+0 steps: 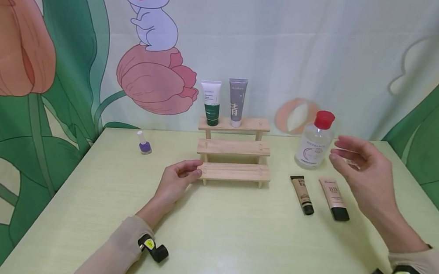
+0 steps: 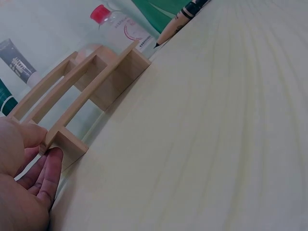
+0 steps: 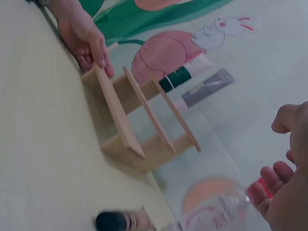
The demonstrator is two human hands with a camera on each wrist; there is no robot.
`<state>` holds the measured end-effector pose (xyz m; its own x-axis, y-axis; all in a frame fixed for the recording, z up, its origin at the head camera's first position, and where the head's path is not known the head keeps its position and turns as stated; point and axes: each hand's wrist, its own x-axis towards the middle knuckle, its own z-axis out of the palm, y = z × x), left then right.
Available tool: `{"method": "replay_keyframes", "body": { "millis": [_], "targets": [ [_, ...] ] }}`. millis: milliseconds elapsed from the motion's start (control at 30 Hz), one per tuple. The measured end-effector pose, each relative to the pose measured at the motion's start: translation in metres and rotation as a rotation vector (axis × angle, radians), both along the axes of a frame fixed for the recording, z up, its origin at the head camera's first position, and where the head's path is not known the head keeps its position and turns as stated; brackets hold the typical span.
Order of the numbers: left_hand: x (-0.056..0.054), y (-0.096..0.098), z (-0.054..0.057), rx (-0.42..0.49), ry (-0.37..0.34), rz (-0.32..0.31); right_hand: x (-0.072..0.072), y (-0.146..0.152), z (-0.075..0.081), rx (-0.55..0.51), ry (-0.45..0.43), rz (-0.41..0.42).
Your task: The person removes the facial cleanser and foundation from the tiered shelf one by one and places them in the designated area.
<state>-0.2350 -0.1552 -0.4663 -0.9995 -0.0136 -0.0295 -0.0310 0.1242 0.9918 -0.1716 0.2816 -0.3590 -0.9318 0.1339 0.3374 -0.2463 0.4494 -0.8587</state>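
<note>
A three-step wooden display stand point(image 1: 233, 172) stands on the table. My left hand point(image 1: 175, 179) pinches the left end of its lowest step, thumb above and fingers below, as the left wrist view shows. On the top step stand a white and green tube point(image 1: 211, 103) and a grey tube point(image 1: 237, 102), both caps down. My right hand point(image 1: 370, 178) is raised at the right with loosely bent fingers and holds nothing. Just left of it is a clear bottle with a red cap point(image 1: 314, 141); in the head view a small gap shows between them.
Two tubes lie in front of the bottle: a tan one with a black cap point(image 1: 302, 195) and a pink BB cream tube point(image 1: 334, 199). A purple nail polish bottle point(image 1: 144, 143) stands at the back left. Behind the table point(image 1: 233, 244) hangs a printed curtain point(image 1: 292, 38).
</note>
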Motion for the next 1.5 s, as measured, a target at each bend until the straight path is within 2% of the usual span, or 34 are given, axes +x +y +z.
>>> {"method": "replay_keyframes", "body": {
  "millis": [233, 367, 667, 900, 1133, 1500],
  "targets": [
    [0.000, -0.002, -0.001, 0.002, -0.003, 0.000, -0.041, -0.055, 0.009, -0.349, 0.139, 0.247],
    [0.000, -0.001, -0.001, 0.010, -0.004, -0.001, -0.063, -0.082, 0.012, -0.397, 0.173, 0.310],
    [0.000, -0.001, 0.000, 0.001, -0.001, -0.002, -0.117, -0.130, 0.013, -0.322, 0.208, 0.322],
    [0.000, -0.002, -0.001, -0.020, -0.001, -0.001, -0.145, -0.154, 0.009, -0.314, 0.192, 0.333],
    [0.000, -0.001, -0.001, -0.018, 0.015, 0.000, -0.159, -0.173, 0.009, -0.275, 0.132, 0.307],
    [-0.001, -0.004, -0.002, -0.012, 0.028, -0.006, -0.166, -0.185, 0.010, -0.219, 0.094, 0.278]
  ]
}}
